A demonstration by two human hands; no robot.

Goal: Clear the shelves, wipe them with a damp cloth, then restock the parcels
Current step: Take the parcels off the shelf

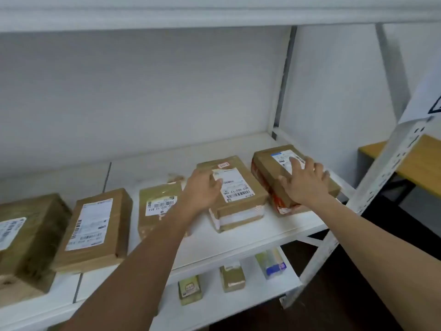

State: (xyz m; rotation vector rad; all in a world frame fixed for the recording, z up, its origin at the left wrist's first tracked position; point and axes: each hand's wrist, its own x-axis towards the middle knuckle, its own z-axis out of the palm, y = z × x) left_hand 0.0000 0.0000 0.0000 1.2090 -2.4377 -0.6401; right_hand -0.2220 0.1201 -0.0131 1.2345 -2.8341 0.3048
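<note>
both hands (253, 187) on shelf (274, 232) parcels (238, 199)

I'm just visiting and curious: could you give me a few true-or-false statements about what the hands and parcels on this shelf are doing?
1. The right hand rests spread on the rightmost brown cardboard parcel. True.
2. The left hand lifts a parcel high above the white metal shelf. False: it touches the brown taped parcel with the white barcode label, which lies on the shelf.
3. Five parcels lie in a row on this shelf. True.
4. The lower shelf is stacked full. False: three small packages show there.
</note>
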